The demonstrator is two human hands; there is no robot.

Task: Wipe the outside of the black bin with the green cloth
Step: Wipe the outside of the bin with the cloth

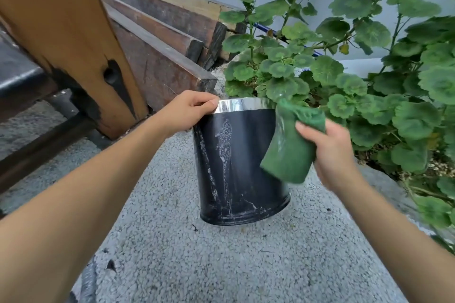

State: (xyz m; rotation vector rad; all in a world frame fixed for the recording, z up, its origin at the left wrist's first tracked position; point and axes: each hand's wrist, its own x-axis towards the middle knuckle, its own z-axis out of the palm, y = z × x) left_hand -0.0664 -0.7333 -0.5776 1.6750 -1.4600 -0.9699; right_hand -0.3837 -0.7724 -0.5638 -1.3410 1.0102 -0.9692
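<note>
Black bin [236,167] on pebbled ground [246,265]

head view | worn on head | faces forward-down | close above black bin [236,155] | single view

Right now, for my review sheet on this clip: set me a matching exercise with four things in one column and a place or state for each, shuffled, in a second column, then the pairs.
Column one:
1. left hand
2. right hand
3. black bin
4. leafy plant

Column two:
A. streaked with white marks, standing on the pebbled ground
B. holds the green cloth
C. grows at the right, beside and behind the bin
D. grips the shiny rim

Pairs: 1-D, 2-B, 3-A, 4-C
</note>
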